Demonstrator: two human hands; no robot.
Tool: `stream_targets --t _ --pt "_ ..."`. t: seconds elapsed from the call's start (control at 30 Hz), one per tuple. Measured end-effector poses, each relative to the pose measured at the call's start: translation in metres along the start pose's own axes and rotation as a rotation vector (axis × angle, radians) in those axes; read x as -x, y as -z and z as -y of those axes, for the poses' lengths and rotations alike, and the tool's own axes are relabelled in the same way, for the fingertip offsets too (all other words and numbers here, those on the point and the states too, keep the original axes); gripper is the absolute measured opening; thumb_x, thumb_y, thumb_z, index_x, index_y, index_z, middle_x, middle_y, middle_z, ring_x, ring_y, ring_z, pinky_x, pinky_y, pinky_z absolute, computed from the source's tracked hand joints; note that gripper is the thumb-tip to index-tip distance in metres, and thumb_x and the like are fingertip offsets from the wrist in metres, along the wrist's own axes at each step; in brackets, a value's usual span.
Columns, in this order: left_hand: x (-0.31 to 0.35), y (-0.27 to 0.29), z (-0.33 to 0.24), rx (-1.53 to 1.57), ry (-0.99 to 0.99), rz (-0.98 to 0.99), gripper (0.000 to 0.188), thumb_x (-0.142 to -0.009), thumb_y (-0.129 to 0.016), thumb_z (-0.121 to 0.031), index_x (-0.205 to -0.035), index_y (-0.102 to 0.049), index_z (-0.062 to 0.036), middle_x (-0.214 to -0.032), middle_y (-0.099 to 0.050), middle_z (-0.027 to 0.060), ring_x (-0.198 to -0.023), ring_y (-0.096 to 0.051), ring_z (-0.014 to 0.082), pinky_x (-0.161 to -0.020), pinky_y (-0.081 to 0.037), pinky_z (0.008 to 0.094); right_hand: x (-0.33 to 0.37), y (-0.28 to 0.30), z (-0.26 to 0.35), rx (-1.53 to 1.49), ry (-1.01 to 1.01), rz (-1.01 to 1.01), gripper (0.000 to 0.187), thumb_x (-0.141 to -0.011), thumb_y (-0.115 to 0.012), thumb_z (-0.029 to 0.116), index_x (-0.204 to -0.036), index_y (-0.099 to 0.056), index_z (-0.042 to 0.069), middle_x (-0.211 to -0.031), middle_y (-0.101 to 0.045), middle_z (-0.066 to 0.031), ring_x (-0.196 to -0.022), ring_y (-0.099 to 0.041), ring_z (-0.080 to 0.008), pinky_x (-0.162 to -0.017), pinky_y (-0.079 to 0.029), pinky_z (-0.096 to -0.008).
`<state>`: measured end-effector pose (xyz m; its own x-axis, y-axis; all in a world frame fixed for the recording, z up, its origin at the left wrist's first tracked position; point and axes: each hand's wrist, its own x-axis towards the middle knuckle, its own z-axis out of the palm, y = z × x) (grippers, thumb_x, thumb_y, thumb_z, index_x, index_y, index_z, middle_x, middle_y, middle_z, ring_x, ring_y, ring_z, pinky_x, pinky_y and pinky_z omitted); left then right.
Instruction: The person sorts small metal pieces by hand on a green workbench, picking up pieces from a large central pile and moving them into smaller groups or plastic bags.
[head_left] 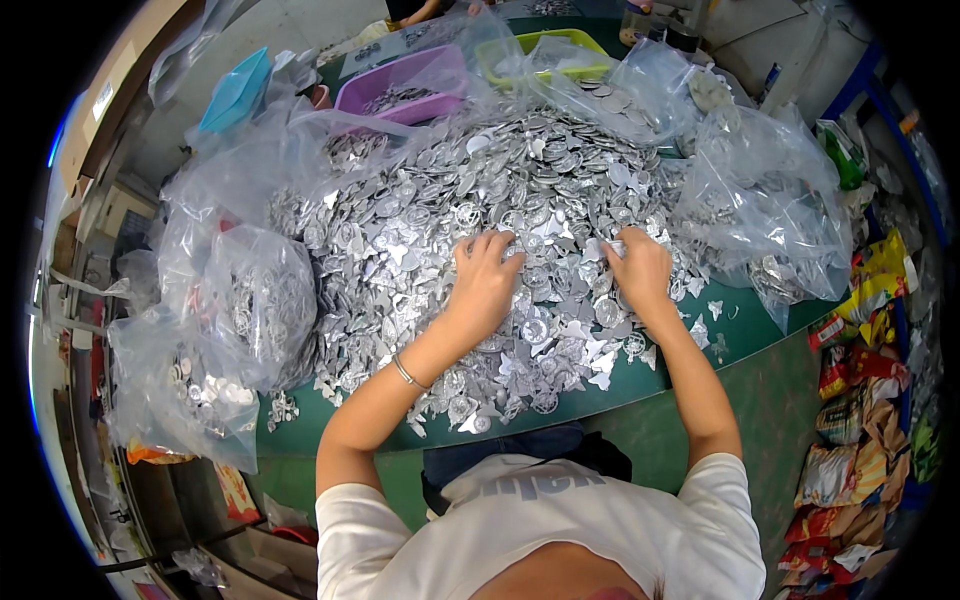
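Note:
A broad heap of small silvery metal pieces [400,250], discs, pierced rounds and butterfly-like shapes, spreads over the green table [300,425]. Into the middle of it reaches my left hand [487,282], its fingers bent down among the pieces and its thumb toward the right. A bracelet circles that wrist. A short way to the right, my right hand [643,270] also rests on the heap, thumb and forefinger curled close together at some pieces. What either hand has between its fingertips is too small or too hidden to make out.
Clear plastic bags of metal pieces stand at the left [255,300] and right [770,210]. Behind the heap are a purple basin [400,85], a yellow-green basin [500,55] and a blue tray [238,90]. Colourful packets [850,400] hang at the right. Another person's arm [425,12] shows far back.

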<state>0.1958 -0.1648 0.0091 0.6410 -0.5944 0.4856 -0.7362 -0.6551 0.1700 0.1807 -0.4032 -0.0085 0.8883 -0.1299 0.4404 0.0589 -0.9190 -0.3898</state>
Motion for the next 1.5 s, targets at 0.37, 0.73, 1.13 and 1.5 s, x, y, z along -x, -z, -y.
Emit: stream_targets --t 0.37,0.73,1.13,1.5 --pt "-0.095 -0.073 -0.027 0.016 -0.237 -0.026 0.020 -0.076 -0.059 -0.007 -0.096 -0.061 -0.0049 -0.102 -0.054 0.0085 -0.100 -0.049 0.0247 -0.086 -0.032 0.0417 0.019 0.032 -0.053 -0.337 -0.165 -0.176 0.017 -0.084 -0.060 0.015 -0.086 -0.060 -0.002 -0.073 -0.062 -0.0168 -0.066 -0.059 -0.0343 -0.062 -0.045 -0.0376" --pt "-0.131 -0.107 -0.038 0.010 -0.091 0.074 0.016 -0.070 -0.067 -0.009 -0.084 -0.060 -0.0052 -0.096 -0.053 0.0090 -0.096 -0.047 0.0257 -0.079 -0.033 0.0416 0.033 0.038 -0.064 0.114 -0.109 -0.088 0.007 -0.080 -0.061 0.010 -0.082 -0.059 0.003 -0.074 -0.062 -0.0186 -0.069 -0.059 -0.0389 -0.057 -0.043 -0.0471" --pt "-0.096 -0.075 -0.048 1.627 0.672 0.169 0.028 -0.090 -0.051 -0.005 -0.116 -0.046 0.0036 -0.086 -0.056 0.0073 -0.075 -0.057 0.0171 -0.070 -0.049 0.0268 0.037 0.076 -0.091 0.030 -0.240 -0.084 0.010 -0.087 -0.055 0.013 -0.088 -0.052 0.003 -0.062 -0.058 -0.0146 -0.056 -0.058 -0.0310 -0.051 -0.043 -0.0419" --pt "-0.084 -0.068 -0.046 1.047 0.444 0.284 0.023 -0.082 -0.055 -0.007 -0.105 -0.056 -0.0044 -0.072 -0.046 0.0042 -0.069 -0.049 0.0190 -0.065 -0.042 0.0285 0.033 0.056 -0.078 -1.204 -0.538 0.336 0.029 -0.087 -0.058 0.022 -0.109 -0.058 0.003 -0.079 -0.057 -0.0049 -0.065 -0.054 -0.0160 -0.051 -0.041 -0.0263"
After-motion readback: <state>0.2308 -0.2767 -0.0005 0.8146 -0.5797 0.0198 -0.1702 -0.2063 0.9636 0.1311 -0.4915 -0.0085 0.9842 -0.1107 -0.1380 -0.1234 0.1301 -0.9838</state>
